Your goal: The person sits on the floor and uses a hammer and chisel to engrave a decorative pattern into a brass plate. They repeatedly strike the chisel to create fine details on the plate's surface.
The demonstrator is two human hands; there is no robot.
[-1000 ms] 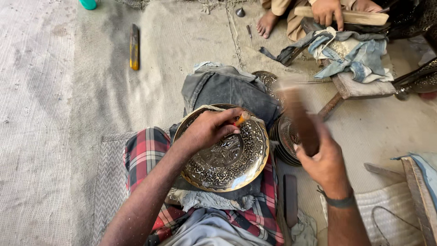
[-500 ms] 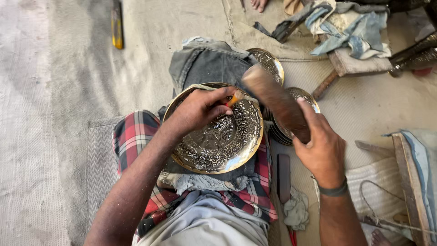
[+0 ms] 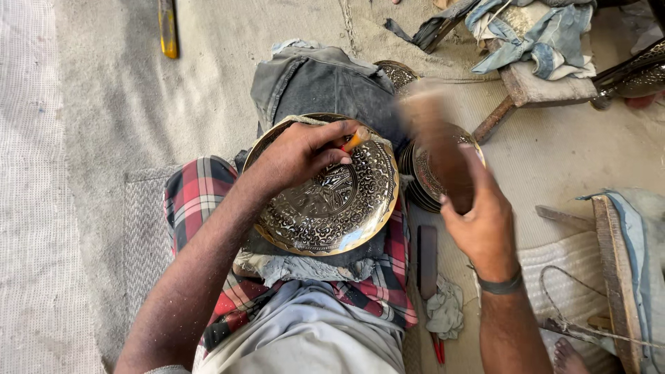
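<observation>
Resting across the person's lap on a grey rag over a red-and-black checked cloth, the round brass plate with dense engraved scrollwork [image 3: 325,197] lay tilted slightly toward the right knee, its rim bright against the darker chased centre. The left hand [image 3: 298,154] lay on the plate's upper face, fingers curled closed around a short orange-tipped chisel [image 3: 357,137], pinching it so the tip met the metal near the upper right of the pattern. The right hand [image 3: 481,221] was raised beside the plate, wrapped tight around the handle of a brown wooden mallet [image 3: 433,135], whose head showed only as a blur above the chisel; whether it was rising or falling cannot be told from the one view.

Judged from this, the work in hand was chasing the pattern into the plate, one blow at a time. A sound blow would call for the mallet to land square on the chisel's top while the left fingers kept the tool from skating over the raised ornament.

The left forearm ran up from the lower left, wrist bent down over the rim. The right forearm came from the lower right, a dark band at the wrist, the elbow out of view.

A stack of similar engraved plates [image 3: 429,173] sat just beside the worked one, and a yellow-handled tool [image 3: 167,28] lay well apart on the grey mat.
</observation>
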